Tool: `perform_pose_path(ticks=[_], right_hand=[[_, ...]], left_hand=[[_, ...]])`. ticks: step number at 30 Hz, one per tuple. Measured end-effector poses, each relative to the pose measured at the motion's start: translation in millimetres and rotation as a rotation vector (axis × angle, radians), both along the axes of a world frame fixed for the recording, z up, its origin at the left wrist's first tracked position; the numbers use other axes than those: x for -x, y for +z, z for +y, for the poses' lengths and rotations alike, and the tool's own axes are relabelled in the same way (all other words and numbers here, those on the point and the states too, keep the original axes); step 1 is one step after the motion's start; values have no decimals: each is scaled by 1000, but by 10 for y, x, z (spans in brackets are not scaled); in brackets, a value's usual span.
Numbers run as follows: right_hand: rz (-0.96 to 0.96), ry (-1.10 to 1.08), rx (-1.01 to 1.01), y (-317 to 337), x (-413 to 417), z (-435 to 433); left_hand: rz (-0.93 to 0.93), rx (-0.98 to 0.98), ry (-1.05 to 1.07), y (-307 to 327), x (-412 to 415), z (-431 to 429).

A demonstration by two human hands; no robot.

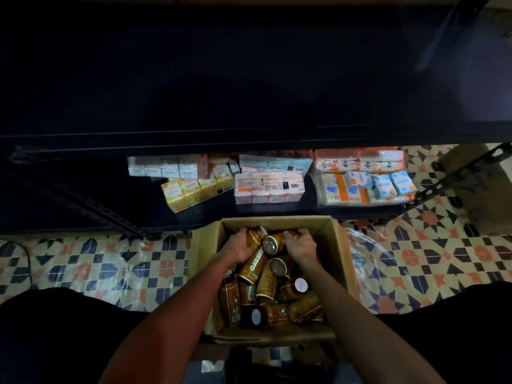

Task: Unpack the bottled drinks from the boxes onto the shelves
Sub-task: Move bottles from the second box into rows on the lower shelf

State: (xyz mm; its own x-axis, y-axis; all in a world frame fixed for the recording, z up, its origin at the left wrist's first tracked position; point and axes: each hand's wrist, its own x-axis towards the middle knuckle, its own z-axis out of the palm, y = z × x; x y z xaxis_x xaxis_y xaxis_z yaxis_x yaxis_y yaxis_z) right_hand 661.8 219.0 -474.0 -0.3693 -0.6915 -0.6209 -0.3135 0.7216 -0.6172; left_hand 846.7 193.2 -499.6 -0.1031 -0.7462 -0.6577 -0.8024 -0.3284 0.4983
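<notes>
Cardboard box [341,261] stands open on the patterned tile floor [83,261], just in front of the dark metal shelves.

Bottles [266,284]: brown, dark-capped, heaped loose in the box. Most lie on their sides or tilted, touching one another. All bottles seen are in the box.

Left grip [237,245]: at the far end of the box, fingers curled round the body of one bottle [256,236], which lies tilted with its cap toward the far wall.

Right grip [300,245]: also at the far end, fingers curled over another bottle [290,234]. The hand covers most of that bottle, so how it lies cannot be told.

Between the two grips a third bottle [270,244] points its cap up at the camera. It sits just beside both hands; whether they touch it cannot be told.

Upper shelf [221,79]: broad dark surface, too dim to show detail.

Lower shelf [83,189]: carries wrapped packs [268,184] in white, yellow, pink, orange and blue, ranged along its middle and right. Their print is blurred and unreadable.

Clear plastic film [360,261] lies on the floor just beside the box on the right.
</notes>
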Motion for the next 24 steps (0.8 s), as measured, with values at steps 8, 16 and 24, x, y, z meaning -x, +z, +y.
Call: perform_pose_path(ticks=[8,16,24], right_hand=[[-187,35,-252,-102,-73,-300],[-278,299,-298,-131,-206,22],[-93,539,-293,-129,-327,195]], left_hand=[[-111,157,-68,24,-14,119],[107,76,122,226,-82,121],[206,-84,314,272,-19,509]])
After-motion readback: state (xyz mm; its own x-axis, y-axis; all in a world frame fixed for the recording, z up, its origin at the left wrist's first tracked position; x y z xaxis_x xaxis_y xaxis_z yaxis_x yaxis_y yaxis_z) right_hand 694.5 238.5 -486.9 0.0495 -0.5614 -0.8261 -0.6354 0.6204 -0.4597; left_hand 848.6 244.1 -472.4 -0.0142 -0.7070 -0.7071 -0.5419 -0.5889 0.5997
